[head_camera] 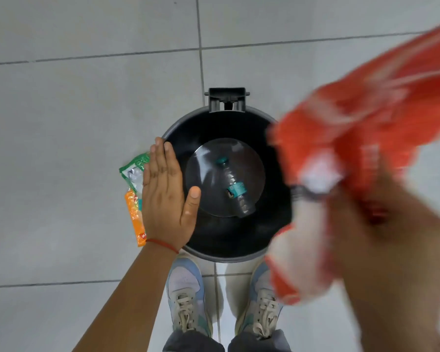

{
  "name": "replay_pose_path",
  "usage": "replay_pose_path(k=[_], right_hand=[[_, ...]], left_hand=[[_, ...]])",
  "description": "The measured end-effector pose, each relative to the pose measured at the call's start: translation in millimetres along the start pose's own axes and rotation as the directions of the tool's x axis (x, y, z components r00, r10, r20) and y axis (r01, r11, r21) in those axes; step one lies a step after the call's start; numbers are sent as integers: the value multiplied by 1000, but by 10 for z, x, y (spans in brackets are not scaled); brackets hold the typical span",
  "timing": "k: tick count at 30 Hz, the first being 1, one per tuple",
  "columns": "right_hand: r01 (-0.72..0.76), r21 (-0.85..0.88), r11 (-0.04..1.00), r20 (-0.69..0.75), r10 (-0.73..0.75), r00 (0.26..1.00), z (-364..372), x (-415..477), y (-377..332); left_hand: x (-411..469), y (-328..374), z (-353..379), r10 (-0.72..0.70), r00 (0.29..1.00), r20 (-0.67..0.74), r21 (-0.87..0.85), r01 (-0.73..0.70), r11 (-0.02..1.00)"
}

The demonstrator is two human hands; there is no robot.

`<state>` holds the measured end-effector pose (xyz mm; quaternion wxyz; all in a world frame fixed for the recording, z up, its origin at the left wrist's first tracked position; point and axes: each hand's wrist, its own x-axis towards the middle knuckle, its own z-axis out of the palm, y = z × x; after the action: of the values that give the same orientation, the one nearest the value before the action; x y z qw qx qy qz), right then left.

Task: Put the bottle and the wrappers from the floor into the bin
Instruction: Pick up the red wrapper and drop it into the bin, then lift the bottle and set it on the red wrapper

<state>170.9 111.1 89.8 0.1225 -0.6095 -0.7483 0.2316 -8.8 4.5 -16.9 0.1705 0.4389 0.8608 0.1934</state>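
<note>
I look straight down into a round black bin. A clear bottle with a teal cap and label lies on its bottom. My left hand is flat and open over the bin's left rim, palm down. A green wrapper and an orange wrapper show just left of that hand, partly hidden by it; they look to be on the floor. My right hand, blurred and close to the camera, is shut on a large red wrapper above the bin's right side.
The floor is grey tile with dark grout lines. The bin's hinge bracket sticks out at its far side. My two pale sneakers stand right against the bin's near edge.
</note>
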Motion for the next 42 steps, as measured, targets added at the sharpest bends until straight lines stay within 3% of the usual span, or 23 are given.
replay_pose_path(k=[2,5,9,13,14,15,17,19,20,23,25,27,29,31,33,36,42], right_hand=[[135,-125,983,57,-129,990,330,-104,-326],[83,-316,945,414,58,909,1044,-73,-433],[-20,-333,943,570,219,792,1794,-49,-293],[-104,-330,938,667,309,678,1968,5,-196],[-61,-310,949,654,259,711,1903,20,-206],[39,-284,958,584,141,800,1814,19,-222],[237,-284,929,280,-156,947,1567,24,-240],[259,-323,910,27,-265,964,1308,81,-152],[231,-331,915,-11,-249,968,1209,117,-70],[150,-329,932,76,-132,988,1092,214,196],[179,-317,931,118,-148,982,1119,207,263],[203,-319,926,100,-180,979,1139,185,291],[210,-329,921,75,-196,978,1171,174,325],[214,-336,917,49,-210,977,1183,168,329],[219,-342,914,34,-221,975,1216,170,353],[231,-351,908,15,-242,970,1234,167,384],[213,-331,919,17,-220,975,1213,174,366]], left_hand=[[6,1,-13,-2,1000,-20,-121,-1,993],[-2,-2,-40,17,999,-41,-164,-23,986],[2,-13,-15,35,999,12,4,-35,999],[9,18,27,8,998,62,165,-18,986],[8,26,23,-4,997,79,180,-10,984],[9,32,16,-13,996,93,186,-5,983],[15,43,-15,-14,995,95,155,-1,988],[5,50,-51,8,998,55,71,-12,997],[-14,34,-69,14,1000,16,22,-14,1000],[-78,-110,-56,-115,983,-145,-206,83,975],[-126,-328,10,-328,916,-231,-331,243,912],[-167,-602,128,-482,844,-237,-345,390,854],[-208,-886,324,-497,857,-137,-188,470,862],[-208,-1123,529,-470,881,56,22,470,883],[-167,-1264,723,-574,803,160,73,570,818],[-100,-1228,812,-695,695,185,-126,718,684],[-64,-854,440,-705,709,-25,-365,650,666]])
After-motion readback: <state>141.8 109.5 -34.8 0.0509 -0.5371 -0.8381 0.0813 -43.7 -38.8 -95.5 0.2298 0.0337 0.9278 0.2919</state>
